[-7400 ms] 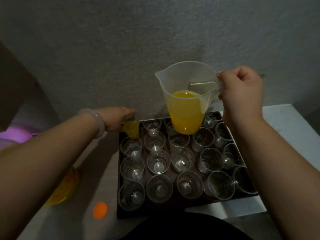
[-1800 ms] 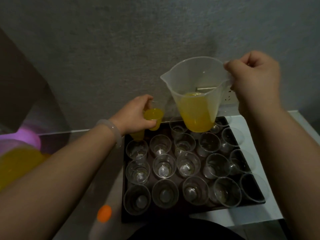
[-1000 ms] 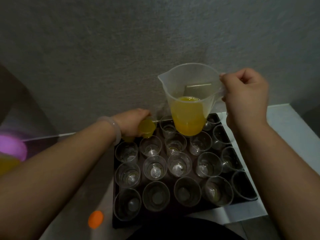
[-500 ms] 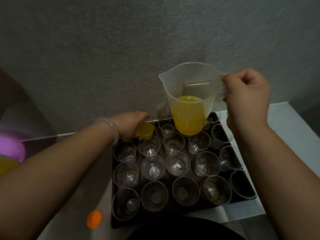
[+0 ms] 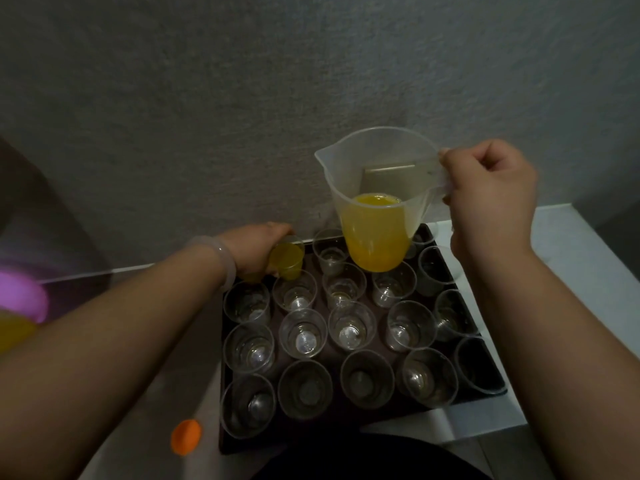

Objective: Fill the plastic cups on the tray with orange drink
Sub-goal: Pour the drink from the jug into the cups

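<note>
A dark tray (image 5: 483, 393) on the white counter holds several clear plastic cups (image 5: 303, 332), nearly all without drink. My left hand (image 5: 254, 249) is wrapped around a cup filled with orange drink (image 5: 286, 259) at the tray's far left corner, low over the tray; whether it rests there I cannot tell. My right hand (image 5: 488, 188) grips the handle of a clear plastic jug (image 5: 375, 202), roughly a third full of orange drink, held upright above the back row of cups.
A grey wall rises right behind the tray. An orange bottle cap (image 5: 186, 434) lies on the counter left of the tray. A purple object (image 5: 22, 299) and something yellow sit at the far left edge. Bare white counter (image 5: 568, 271) extends right of the tray.
My left hand has brought the filled cup down from beside the jug to the tray's far left corner. The jug has stayed upright, almost in the same place.
</note>
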